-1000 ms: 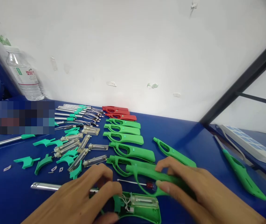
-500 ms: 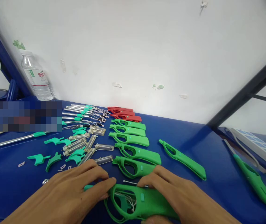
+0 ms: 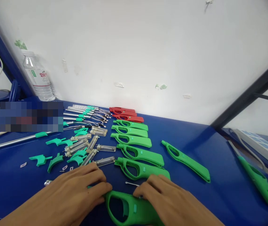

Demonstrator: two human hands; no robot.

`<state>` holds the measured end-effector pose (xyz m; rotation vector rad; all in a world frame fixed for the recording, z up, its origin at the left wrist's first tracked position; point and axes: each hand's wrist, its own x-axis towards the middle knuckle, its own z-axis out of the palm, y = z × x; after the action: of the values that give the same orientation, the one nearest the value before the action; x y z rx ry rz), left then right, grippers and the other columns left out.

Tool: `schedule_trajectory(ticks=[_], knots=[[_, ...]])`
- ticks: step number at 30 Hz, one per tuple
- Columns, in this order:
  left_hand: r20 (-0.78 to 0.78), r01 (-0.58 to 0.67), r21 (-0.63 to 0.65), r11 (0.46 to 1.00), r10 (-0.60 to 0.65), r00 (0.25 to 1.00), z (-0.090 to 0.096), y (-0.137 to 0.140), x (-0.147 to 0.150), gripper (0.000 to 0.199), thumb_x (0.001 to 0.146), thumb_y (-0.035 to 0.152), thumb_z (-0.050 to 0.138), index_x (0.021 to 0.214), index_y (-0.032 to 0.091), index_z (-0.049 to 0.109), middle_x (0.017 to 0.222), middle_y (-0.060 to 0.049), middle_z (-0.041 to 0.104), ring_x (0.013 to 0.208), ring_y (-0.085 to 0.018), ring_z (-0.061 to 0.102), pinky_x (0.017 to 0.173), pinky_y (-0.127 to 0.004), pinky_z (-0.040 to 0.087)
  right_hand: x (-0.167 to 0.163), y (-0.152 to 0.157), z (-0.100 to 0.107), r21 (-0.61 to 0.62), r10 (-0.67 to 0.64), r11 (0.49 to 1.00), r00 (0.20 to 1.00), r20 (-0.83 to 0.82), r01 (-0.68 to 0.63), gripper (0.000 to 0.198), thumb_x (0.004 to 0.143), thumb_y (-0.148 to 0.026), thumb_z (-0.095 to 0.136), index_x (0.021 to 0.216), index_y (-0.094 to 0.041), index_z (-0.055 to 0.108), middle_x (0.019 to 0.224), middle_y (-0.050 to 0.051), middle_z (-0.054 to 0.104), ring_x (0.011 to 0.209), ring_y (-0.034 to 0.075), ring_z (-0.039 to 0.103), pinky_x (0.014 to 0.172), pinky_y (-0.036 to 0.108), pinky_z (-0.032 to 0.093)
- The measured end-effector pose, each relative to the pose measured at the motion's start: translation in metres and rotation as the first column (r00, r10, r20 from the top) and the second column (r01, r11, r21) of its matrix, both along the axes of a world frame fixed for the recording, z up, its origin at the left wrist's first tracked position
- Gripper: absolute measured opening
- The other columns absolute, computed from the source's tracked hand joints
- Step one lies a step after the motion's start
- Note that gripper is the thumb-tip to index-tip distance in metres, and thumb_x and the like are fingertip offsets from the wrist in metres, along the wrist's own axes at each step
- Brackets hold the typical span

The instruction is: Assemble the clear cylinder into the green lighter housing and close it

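compared with half a second ago, the green lighter body [image 3: 130, 208] under the hands looks closed up: the white wires and clear inner parts that showed through its trigger loop are now covered, and only a plain green shell with a small pale tab faces up. a second ago the open half lay flat with its clear tank exposed while the right hand carried a second green shell above it; now the two sit as one piece. the view has also shifted a little, so the row of parts sits slightly further right.

the left hand [image 3: 71, 196] lies palm down with fingers loosely curled and close together, the fingertips [image 3: 105, 187] pressing on the front end of the lighter body near the trigger loop. the right hand [image 3: 171, 202] also lies palm down, fingers bent and held narrow, resting on top of the rear part of the same body. both hands press rather than wrap; whether the thumbs grip underneath cannot be told.

the lighter body lies on the blue table [image 3: 218, 163] at the near edge, just in front of a row of green shells [image 3: 136, 147], and a thin metal pin [image 3: 132, 184] lies between them.
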<state>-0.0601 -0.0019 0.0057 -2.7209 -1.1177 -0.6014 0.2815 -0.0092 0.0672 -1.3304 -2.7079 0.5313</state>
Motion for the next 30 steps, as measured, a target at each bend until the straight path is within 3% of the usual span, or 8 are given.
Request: schedule_trajectory(ticks=[1,3,8,14,17,21,24,30], knots=[[0.03,-0.007,0.01,1.0,0.006,1.0,0.001,0.0,0.003,0.05,0.104,0.001,0.054,0.121,0.036,0.085,0.111,0.0,0.089,0.116,-0.024,0.089,0.116,-0.034,0.069,0.0,-0.001,-0.001,-0.009,-0.013,1.0,1.0,-0.01,0.012,0.058,0.099,-0.04,0.12,0.145,-0.032,0.086,0.135,0.003,0.094,0.117,0.032,0.096,0.102,0.041,0.079],[0.005,0.018,-0.021,1.0,-0.018,1.0,0.001,0.001,0.003,0.053,0.109,0.002,0.052,0.129,0.038,0.086,0.117,0.001,0.09,0.115,-0.023,0.088,0.107,-0.031,0.069,0.0,-0.002,-0.003,-0.022,-0.033,0.999,0.999,-0.015,0.033,0.058,0.096,-0.038,0.122,0.142,-0.032,0.087,0.134,0.003,0.093,0.118,0.033,0.095,0.103,0.042,0.078],[-0.04,0.019,-0.037,0.999,-0.02,0.999,-0.004,0.0,-0.007,0.062,0.114,0.004,0.05,0.152,0.04,0.083,0.128,0.002,0.091,0.123,-0.024,0.087,0.102,-0.034,0.066,-0.009,0.001,0.008,-0.055,-0.074,0.996,0.996,0.051,0.076,0.071,0.087,-0.007,0.12,0.146,-0.033,0.089,0.137,0.002,0.095,0.12,0.034,0.097,0.107,0.042,0.078],[-0.037,0.028,-0.051,0.998,-0.03,0.999,-0.003,0.002,-0.006,0.053,0.115,0.003,0.048,0.138,0.038,0.081,0.126,0.003,0.089,0.122,-0.023,0.087,0.1,-0.033,0.064,-0.029,0.008,0.036,-0.266,-0.15,0.94,0.959,0.239,0.213,0.066,0.095,-0.006,0.11,0.152,-0.031,0.091,0.149,0.008,0.095,0.135,0.044,0.096,0.117,0.053,0.077],[-0.048,0.016,-0.062,0.998,-0.019,0.999,-0.001,0.004,-0.004,0.048,0.117,0.004,0.048,0.131,0.036,0.081,0.123,0.002,0.088,0.119,-0.022,0.086,0.097,-0.033,0.063,-0.019,0.002,0.025,-0.186,-0.128,0.97,0.982,0.14,0.153,0.066,0.092,-0.008,0.113,0.148,-0.034,0.09,0.144,0.004,0.095,0.13,0.039,0.096,0.111,0.046,0.077],[-0.049,0.023,-0.069,0.997,-0.027,0.998,-0.001,0.003,-0.005,0.054,0.117,0.003,0.05,0.143,0.039,0.081,0.13,0.003,0.089,0.123,-0.022,0.086,0.1,-0.031,0.063,-0.012,0.001,0.011,-0.044,-0.104,0.993,0.994,0.043,0.105,0.057,0.093,-0.015,0.114,0.14,-0.036,0.089,0.131,-0.001,0.095,0.115,0.03,0.094,0.095,0.034,0.072],[-0.058,0.034,-0.057,0.998,-0.038,0.998,-0.003,0.002,-0.008,0.056,0.115,0.002,0.049,0.144,0.038,0.082,0.13,0.001,0.089,0.122,-0.023,0.086,0.099,-0.033,0.062,-0.025,0.011,0.021,0.015,-0.119,0.993,0.992,0.038,0.118,0.044,0.097,-0.026,0.109,0.136,-0.035,0.089,0.116,0.001,0.091,0.109,0.029,0.09,0.087,0.032,0.068],[0.016,0.006,-0.115,0.993,-0.004,1.0,-0.013,0.003,-0.002,0.051,0.117,0.002,0.046,0.121,0.036,0.085,0.119,0.0,0.086,0.103,-0.023,0.081,0.096,-0.031,0.061,-0.053,0.027,0.041,0.039,-0.144,0.989,0.988,0.052,0.142,0.039,0.095,-0.033,0.108,0.13,-0.034,0.09,0.108,0.002,0.087,0.108,0.031,0.088,0.086,0.033,0.066]])
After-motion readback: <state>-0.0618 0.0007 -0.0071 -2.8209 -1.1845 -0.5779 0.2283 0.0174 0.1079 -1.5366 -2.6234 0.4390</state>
